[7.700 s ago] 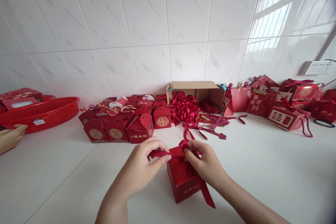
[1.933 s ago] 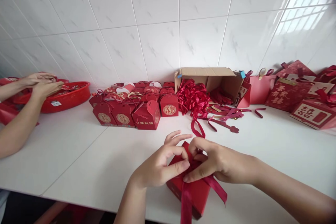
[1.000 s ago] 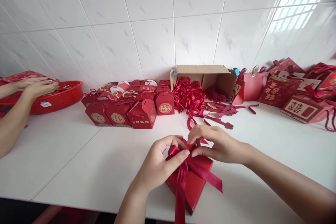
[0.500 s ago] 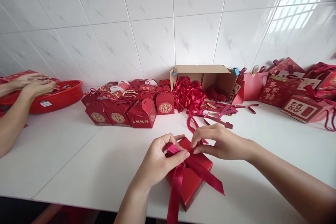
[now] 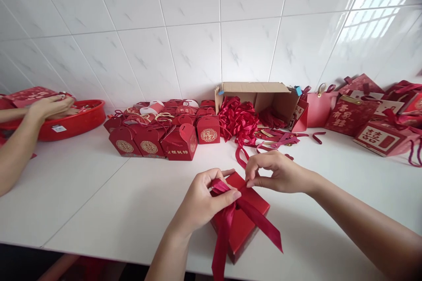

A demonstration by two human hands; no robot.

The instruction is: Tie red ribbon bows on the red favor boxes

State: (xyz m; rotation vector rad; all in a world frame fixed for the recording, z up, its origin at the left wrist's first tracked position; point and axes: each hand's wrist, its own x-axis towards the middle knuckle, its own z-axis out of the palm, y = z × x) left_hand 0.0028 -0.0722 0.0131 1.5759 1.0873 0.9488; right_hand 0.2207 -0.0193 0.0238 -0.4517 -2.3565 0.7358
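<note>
A red gift box [image 5: 244, 224] lies on the white table in front of me, turned at an angle. A dark red satin ribbon [image 5: 260, 221] crosses its top, with two loose tails hanging toward me over the box. My left hand [image 5: 211, 197] pinches a folded loop of this ribbon between thumb and fingers, above the box's left side. My right hand [image 5: 273, 173] is closed in a pinch at the far edge of the box top, on a small piece of the ribbon. Fingers partly hide the knot area.
Several red candy boxes [image 5: 180, 140] stand in rows at the back. A cardboard box [image 5: 277, 96] spills a heap of red ribbons [image 5: 237, 118]. Red gift bags [image 5: 354, 114] sit at right. At left, another person's hands [image 5: 49, 107] are over a red basin [image 5: 79, 125].
My right hand has drawn slightly right and up, away from my left, still pinching. The left hand keeps its hold. The other person's hands have shifted a little right.
</note>
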